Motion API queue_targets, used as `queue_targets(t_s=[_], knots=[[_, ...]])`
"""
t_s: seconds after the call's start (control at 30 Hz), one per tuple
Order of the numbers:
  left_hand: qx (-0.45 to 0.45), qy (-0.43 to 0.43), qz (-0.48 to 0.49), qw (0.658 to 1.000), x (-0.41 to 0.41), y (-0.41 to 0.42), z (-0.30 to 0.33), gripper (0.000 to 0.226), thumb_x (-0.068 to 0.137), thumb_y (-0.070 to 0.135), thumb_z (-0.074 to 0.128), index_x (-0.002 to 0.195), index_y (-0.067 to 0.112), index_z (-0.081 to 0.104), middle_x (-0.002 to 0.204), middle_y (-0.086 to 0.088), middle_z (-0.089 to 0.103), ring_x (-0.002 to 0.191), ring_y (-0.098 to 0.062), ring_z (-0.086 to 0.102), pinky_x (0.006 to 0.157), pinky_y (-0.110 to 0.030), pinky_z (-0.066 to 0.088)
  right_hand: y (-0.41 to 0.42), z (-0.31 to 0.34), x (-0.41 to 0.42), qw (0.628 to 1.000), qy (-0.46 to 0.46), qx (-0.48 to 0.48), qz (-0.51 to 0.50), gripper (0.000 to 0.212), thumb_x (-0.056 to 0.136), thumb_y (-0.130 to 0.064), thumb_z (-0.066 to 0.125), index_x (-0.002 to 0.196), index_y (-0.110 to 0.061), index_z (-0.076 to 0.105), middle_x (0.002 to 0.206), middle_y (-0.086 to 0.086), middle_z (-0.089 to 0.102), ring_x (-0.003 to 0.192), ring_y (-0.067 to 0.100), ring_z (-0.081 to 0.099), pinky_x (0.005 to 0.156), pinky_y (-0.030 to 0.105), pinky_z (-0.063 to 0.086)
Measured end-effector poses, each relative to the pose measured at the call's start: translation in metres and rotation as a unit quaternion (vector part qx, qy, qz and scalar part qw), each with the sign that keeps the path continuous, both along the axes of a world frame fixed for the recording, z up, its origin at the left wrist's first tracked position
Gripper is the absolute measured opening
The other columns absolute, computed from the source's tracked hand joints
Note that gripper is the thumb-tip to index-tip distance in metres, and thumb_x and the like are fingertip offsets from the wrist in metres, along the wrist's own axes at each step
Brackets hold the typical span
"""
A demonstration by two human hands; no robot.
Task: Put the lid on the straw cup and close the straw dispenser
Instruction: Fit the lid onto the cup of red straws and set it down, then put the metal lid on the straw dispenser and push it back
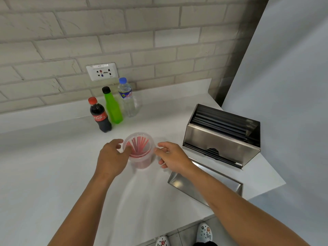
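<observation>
The clear round plastic cup w/ red straws [140,153] stands on the white counter [53,166], in the middle, just in front of the person. A thin clear plastic lid [138,139] sits at its rim; can't tell if it's pressed down all the way. The cup looks light & a bit bendy, the lid thin & slippery, so best to hold the rim at 2 sides & press softly.

The left hand [111,157] curls round the cup's left side, fingers on the rim. The right hand [173,156] pinches the rim edge on the right side w/ thumb & finger, other fingers loose. Both arms reach fwd from below.

To the right stands the shiny steel box of black straws [221,135], its top open. Its flat steel lid [204,183] lies on the counter, just beside the right wrist. 3 bottles [111,110] stand well behind by the brick wall.
</observation>
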State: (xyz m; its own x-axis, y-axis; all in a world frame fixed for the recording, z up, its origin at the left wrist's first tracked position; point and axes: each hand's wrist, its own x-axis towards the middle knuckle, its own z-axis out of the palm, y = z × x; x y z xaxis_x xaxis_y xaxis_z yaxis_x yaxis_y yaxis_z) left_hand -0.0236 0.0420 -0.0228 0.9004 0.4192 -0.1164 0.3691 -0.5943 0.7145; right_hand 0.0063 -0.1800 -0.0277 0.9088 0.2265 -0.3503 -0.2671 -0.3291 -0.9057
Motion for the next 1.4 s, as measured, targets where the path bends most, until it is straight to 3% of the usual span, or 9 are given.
queue_targets(t_s=[0.13, 0.23, 0.37, 0.53, 0.73, 0.9, 1.0, 1.2, 1.4], knots=[[-0.018, -0.127, -0.019, 0.992, -0.013, -0.025, 0.019, 0.034, 0.096, 0.038, 0.07, 0.128, 0.024, 0.067, 0.123, 0.004, 0.066, 0.089, -0.007, 0.066, 0.072, -0.019, 0.047, -0.046, -0.008, -0.013, 1.0, -0.007, -0.02, -0.014, 0.045, 0.095, -0.036, 0.07, 0.135, -0.016, 0.064, 0.108, 0.001, 0.069, 0.062, 0.005, 0.068, 0.067, 0.029, 0.059], [-0.061, -0.149, -0.079, 0.984, -0.023, -0.05, 0.031, 0.019, 0.095, 0.037, 0.071, 0.113, 0.037, 0.067, 0.11, 0.016, 0.069, 0.091, 0.001, 0.067, 0.073, -0.015, 0.047, -0.091, -0.004, -0.028, 0.998, -0.019, -0.052, -0.043, 0.04, 0.091, -0.041, 0.069, 0.127, -0.023, 0.069, 0.088, -0.002, 0.077, 0.064, 0.008, 0.068, 0.067, 0.034, 0.056], [-0.127, -0.095, -0.178, 0.971, -0.028, -0.081, 0.026, 0.021, 0.094, 0.035, 0.074, 0.115, 0.036, 0.071, 0.104, 0.016, 0.072, 0.094, 0.002, 0.067, 0.082, -0.016, 0.052, -0.153, 0.001, -0.044, 0.986, -0.048, -0.143, -0.068, 0.037, 0.094, -0.044, 0.066, 0.128, -0.03, 0.067, 0.091, -0.01, 0.073, 0.074, 0.002, 0.068, 0.061, 0.012, 0.048], [-0.119, 0.023, -0.237, 0.964, -0.025, -0.109, -0.005, 0.03, 0.094, 0.039, 0.074, 0.122, 0.035, 0.067, 0.114, 0.013, 0.07, 0.097, -0.004, 0.068, 0.075, -0.009, 0.048, -0.215, -0.005, -0.065, 0.964, -0.041, -0.245, -0.092, 0.042, 0.098, -0.045, 0.063, 0.136, -0.026, 0.062, 0.111, -0.008, 0.066, 0.094, 0.009, 0.064, 0.07, 0.016, 0.045], [-0.04, 0.146, -0.255, 0.955, -0.03, -0.134, -0.037, 0.041, 0.092, 0.048, 0.069, 0.126, 0.027, 0.063, 0.12, 0.005, 0.065, 0.104, -0.017, 0.067, 0.087, -0.034, 0.055, -0.25, -0.026, -0.092, 0.935, 0.036, -0.347, -0.07, 0.049, 0.099, -0.05, 0.059, 0.138, -0.02, 0.058, 0.117, 0.004, 0.073, 0.095, 0.017, 0.062, 0.086, 0.029, 0.047], [-0.082, 0.132, -0.231, 0.96, -0.03, -0.15, -0.044, 0.017, 0.095, 0.036, 0.07, 0.112, 0.032, 0.068, 0.104, 0.01, 0.074, 0.096, -0.01, 0.069, 0.074, -0.025, 0.051, -0.245, -0.045, -0.106, 0.949, 0.051, -0.3, -0.081, 0.023, 0.095, -0.048, 0.063, 0.096, -0.026, 0.062, 0.072, -0.007, 0.068, 0.065, 0.008, 0.066, 0.068, 0.036, 0.058], [-0.121, 0.125, -0.193, 0.966, -0.032, -0.155, -0.042, 0.021, 0.096, 0.028, 0.07, 0.116, 0.032, 0.073, 0.104, 0.01, 0.077, 0.099, -0.01, 0.071, 0.073, -0.021, 0.049, -0.236, -0.05, -0.105, 0.956, 0.06, -0.266, -0.105, 0.02, 0.099, -0.041, 0.061, 0.102, -0.022, 0.058, 0.083, -0.001, 0.07, 0.071, 0.015, 0.071, 0.07, 0.042, 0.065], [-0.117, 0.021, -0.13, 0.984, -0.033, -0.148, -0.003, 0.028, 0.096, 0.012, 0.067, 0.103, 0.038, 0.076, 0.089, 0.024, 0.078, 0.088, 0.006, 0.069, 0.064, -0.004, 0.046, -0.224, -0.023, -0.099, 0.971, 0.024, -0.218, -0.1, 0.024, 0.097, -0.05, 0.062, 0.106, -0.029, 0.055, 0.087, -0.008, 0.067, 0.071, 0.008, 0.069, 0.049, 0.013, 0.052], [-0.122, -0.085, -0.076, 0.986, -0.04, -0.144, 0.054, 0.028, 0.101, 0.023, 0.067, 0.119, 0.044, 0.071, 0.114, 0.028, 0.072, 0.1, 0.019, 0.062, 0.079, -0.007, 0.042, -0.216, 0.033, -0.088, 0.987, 0.031, -0.124, -0.098, 0.027, 0.09, -0.056, 0.067, 0.101, -0.033, 0.059, 0.101, -0.001, 0.069, 0.08, 0.023, 0.076, 0.064, 0.044, 0.066]])
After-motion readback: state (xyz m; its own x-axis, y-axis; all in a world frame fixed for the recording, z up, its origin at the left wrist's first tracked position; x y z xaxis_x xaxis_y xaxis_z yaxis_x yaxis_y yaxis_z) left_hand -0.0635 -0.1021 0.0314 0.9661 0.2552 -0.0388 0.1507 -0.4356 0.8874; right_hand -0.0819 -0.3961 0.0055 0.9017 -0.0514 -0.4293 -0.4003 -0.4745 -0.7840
